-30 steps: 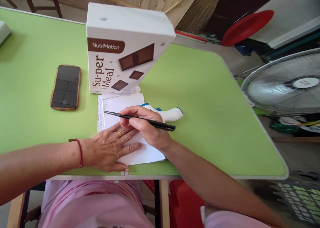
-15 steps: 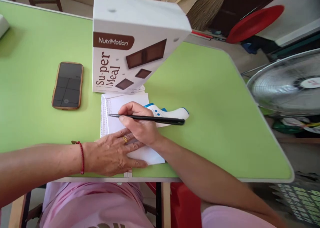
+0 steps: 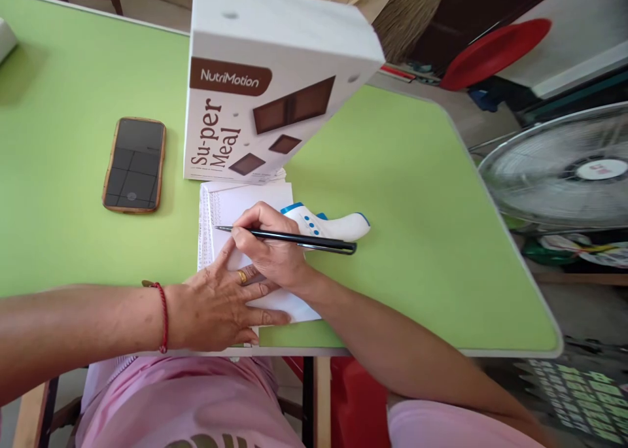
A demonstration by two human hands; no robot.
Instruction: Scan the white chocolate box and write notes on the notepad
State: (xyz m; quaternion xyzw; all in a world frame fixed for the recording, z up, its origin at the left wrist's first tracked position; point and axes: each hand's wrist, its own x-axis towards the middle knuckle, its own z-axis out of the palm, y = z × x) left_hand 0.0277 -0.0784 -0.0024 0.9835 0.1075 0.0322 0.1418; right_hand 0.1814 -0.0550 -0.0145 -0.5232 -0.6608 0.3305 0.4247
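A black pen is pinched in my right hand, its tip at the written lines on the left part of a white notebook page. My left hand lies flat with fingers spread across the lower part of the notebook, just below my right hand. Behind the notebook a white NutriMotion box stands upright on the green table. A white and blue device with blue dots, like a handheld thermometer, lies to the right, partly hidden by my right hand.
A phone in a brown case lies on the table left of the box. Past the table's right edge stands a fan. A red round plastic thing and a straw broom are farther back.
My right hand has tilted the pen slightly, and the tip has shifted a little to the right on the page. My left index finger is now stretched up towards the pen. The camera view has shifted slightly.
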